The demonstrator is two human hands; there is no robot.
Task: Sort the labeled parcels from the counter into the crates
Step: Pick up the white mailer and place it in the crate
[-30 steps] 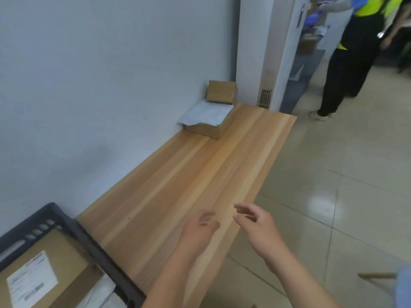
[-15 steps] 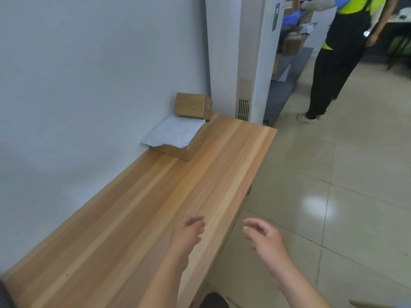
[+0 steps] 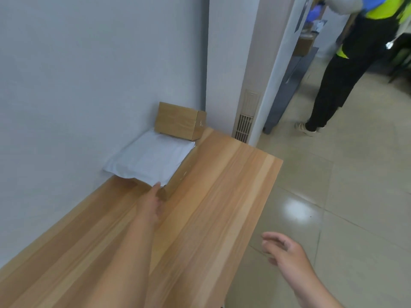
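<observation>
1 mailer [image 3: 151,161] atop box [image 3: 178,177]; L hand [image 3: 153,203] at box's near corner.

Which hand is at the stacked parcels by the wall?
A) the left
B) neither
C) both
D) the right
A: the left hand is at the near corner of the white mailer and the flat box under it, while the right hand hangs open over the floor.

Your wooden counter [image 3: 222,196] runs flush along a plain grey wall [image 3: 89,74] to a pillar [image 3: 226,63] carrying a vent grille [image 3: 243,127]. To your right, glossy beige floor tiles [image 3: 355,174] show one bright glare patch [image 3: 298,210].
</observation>
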